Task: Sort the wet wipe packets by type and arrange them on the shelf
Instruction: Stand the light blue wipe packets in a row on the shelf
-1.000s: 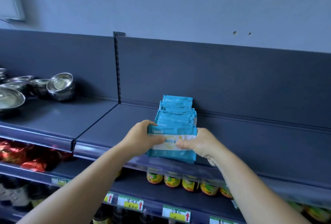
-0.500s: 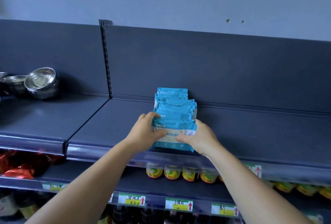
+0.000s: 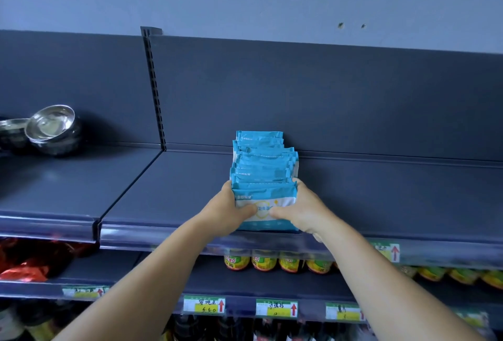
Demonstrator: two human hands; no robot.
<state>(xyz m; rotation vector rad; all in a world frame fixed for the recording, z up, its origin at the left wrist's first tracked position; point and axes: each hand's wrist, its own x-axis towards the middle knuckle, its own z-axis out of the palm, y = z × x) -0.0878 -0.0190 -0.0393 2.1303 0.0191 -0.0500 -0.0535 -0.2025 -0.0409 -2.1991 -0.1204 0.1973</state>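
A row of several blue wet wipe packets (image 3: 262, 166) stands upright on the dark grey top shelf (image 3: 381, 199), running from the front edge back toward the rear panel. The frontmost packet (image 3: 265, 199) is blue and white with a yellow ring on its face. My left hand (image 3: 228, 212) grips its left side, thumb across the front. My right hand (image 3: 302, 211) grips its right side the same way. The packet's lower corners are hidden behind my hands.
Stacked steel bowls (image 3: 53, 129) sit on the neighbouring shelf section at the left. Below are jars with yellow-green labels (image 3: 264, 260), red foil packs (image 3: 24, 270) and price tags (image 3: 204, 304) along the rail. Bare shelf lies on both sides of the packet row.
Both hands have pushed the front packet back onto the shelf against the row; it now stands on the shelf near the front edge. The view has shifted right.
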